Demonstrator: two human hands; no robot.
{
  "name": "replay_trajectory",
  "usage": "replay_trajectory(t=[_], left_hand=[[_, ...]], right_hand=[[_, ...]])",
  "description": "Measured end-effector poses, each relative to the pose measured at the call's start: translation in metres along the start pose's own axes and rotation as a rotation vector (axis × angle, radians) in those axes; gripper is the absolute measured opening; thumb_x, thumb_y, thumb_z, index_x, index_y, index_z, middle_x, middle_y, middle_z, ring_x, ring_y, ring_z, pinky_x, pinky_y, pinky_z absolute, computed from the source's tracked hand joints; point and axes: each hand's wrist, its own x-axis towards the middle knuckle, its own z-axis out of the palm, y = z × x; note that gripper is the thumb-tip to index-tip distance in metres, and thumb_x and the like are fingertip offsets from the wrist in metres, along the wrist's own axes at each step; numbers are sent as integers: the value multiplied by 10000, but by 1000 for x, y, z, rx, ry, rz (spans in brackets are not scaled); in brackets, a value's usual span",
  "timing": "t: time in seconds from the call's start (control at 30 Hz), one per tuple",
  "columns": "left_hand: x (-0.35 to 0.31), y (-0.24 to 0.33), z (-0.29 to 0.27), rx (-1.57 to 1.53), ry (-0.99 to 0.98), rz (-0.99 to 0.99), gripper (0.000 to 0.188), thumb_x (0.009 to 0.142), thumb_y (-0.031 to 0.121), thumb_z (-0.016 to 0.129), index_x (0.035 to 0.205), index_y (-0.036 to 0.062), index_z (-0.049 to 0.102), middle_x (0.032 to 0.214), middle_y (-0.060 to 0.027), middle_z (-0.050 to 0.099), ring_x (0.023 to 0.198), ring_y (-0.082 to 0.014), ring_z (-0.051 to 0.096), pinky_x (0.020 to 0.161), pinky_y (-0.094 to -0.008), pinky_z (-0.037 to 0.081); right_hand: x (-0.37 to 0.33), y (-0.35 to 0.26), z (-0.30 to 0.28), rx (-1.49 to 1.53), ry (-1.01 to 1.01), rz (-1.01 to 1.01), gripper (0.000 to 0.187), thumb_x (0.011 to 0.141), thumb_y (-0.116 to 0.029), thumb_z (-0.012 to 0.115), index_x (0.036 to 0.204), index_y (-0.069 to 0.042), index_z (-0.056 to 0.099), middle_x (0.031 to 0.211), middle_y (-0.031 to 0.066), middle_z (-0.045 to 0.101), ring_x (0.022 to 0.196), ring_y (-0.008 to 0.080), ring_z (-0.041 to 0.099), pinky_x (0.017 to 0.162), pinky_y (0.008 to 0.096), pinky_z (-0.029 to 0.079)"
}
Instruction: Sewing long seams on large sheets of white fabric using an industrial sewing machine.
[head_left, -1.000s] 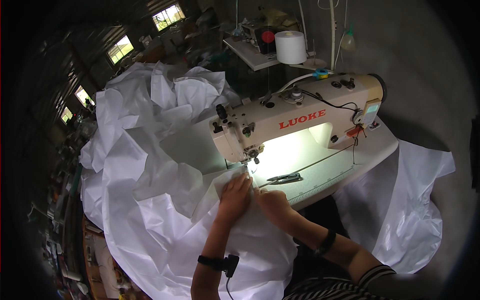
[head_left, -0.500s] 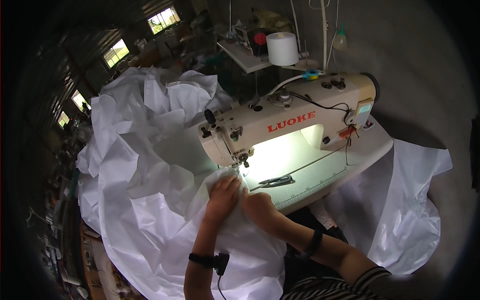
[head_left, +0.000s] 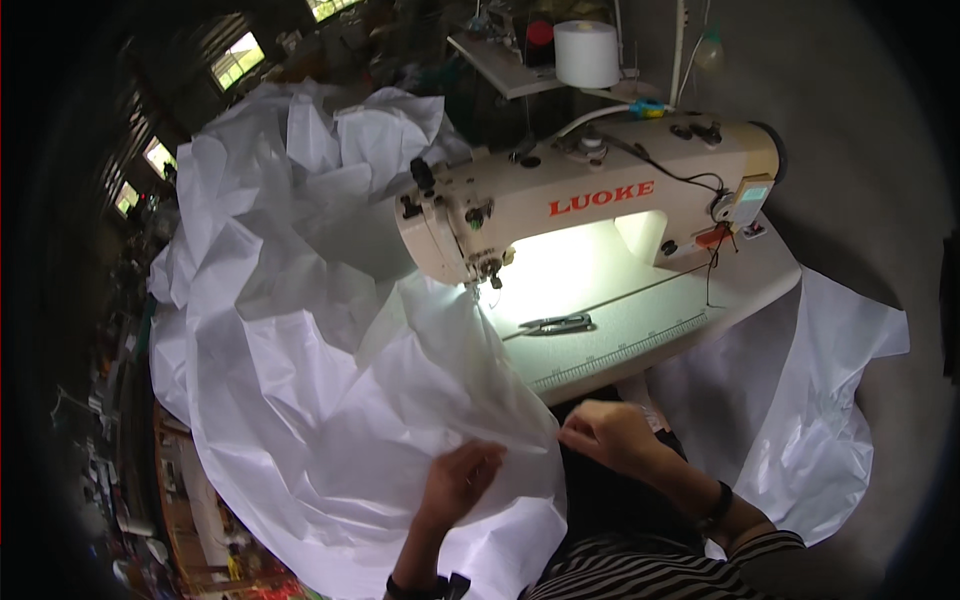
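A large sheet of white, slightly shiny fabric [head_left: 290, 400] lies in loose folds, one part running under the needle area of a sewing machine [head_left: 590, 200]. My left hand [head_left: 462, 482] is over the near part of this fabric, its fingers bent and smeared by motion, so their grip is unclear. To its right, my right hand [head_left: 615, 437] is closed, with curled fingertips right at the fabric's edge. Whether that edge is pinched between them is hidden. Both hands are well away from the needle. Small metal thread snips [head_left: 557, 324] lie on the machine bed.
More white fabric [head_left: 800, 410] hangs at the right of the machine table [head_left: 640, 350]. A white thread cone [head_left: 587, 55] stands behind the machine, near a shelf [head_left: 500, 65]. Cluttered goods line the far left, below bright windows [head_left: 237, 60].
Both hands have left the fabric beside the needle and come back toward my body, the right one farther right. The fabric there is uncovered. The whole view has shifted slightly.
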Motion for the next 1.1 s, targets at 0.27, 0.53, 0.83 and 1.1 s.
replay_trajectory(t=[0.27, 0.53, 0.83, 1.1], left_hand=[[-83, -26, 25, 636, 215, -151, 202, 877, 154, 689, 1050, 52, 667, 1121, -151, 653, 973, -316, 651, 791, -409, 537], [-92, -2, 80, 139, 232, -204, 427, 884, 159, 704, 1263, 65, 531, 1208, -196, 598, 1108, -361, 620, 919, -420, 514], [-123, -51, 61, -11, 259, -568, 215, 924, 130, 632, 1101, 11, 611, 823, -176, 683, 703, -311, 679, 624, -380, 522], [-142, -20, -6, 448, 683, -367, 175, 861, -10, 653, 1025, 42, 623, 827, -148, 678, 671, -289, 664, 618, -363, 515]], right_hand=[[-42, 21, 76, 415, -425, -85, 386, 925, -373, 645, 1123, -41, 658, 1151, 125, 648, 1032, 278, 650, 863, 363, 517], [-29, 24, 112, 905, -448, 101, 323, 927, -249, 650, 1142, -7, 659, 1181, 182, 658, 965, 328, 652, 896, 362, 505], [-61, -47, 129, 328, -526, -670, 396, 899, -295, 644, 1200, -40, 617, 1163, 174, 636, 1021, 336, 646, 913, 443, 503], [-1, 1, 102, 499, -36, 131, 432, 909, -220, 690, 1253, -6, 541, 785, 78, 674, 637, 156, 651, 593, 291, 509]])
